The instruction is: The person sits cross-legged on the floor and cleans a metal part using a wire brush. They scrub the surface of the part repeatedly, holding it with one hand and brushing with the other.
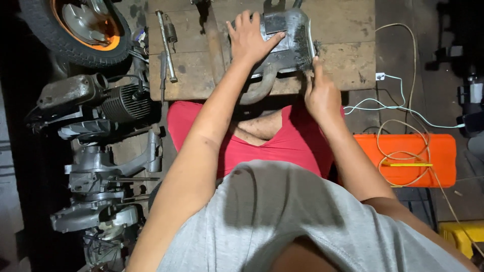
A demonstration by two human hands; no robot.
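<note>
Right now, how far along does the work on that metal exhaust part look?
Done: the exhaust part lies on the wooden bench. In hand: the left hand presses it flat while the right hand works at its sooty right edge. Left: dark grime covers that edge; whether a tool is held cannot be told.

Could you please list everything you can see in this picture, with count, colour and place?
Muffler: one, grey, sooty, on the board at top centre.
Board: one, brown wood, across the top.
Rod with spring: one, grey metal, on the board's left part.
Wheel: one, black tyre with orange rim, top left.
Engine parts: several, grey, down the left side.
Case: one, orange, right.
Cables: several, beige and pale blue, right.
Box: one, yellow, bottom right.
Left hand: flat on the muffler.
Right hand: at the muffler's right edge; whether it holds a tool cannot be told.
</note>
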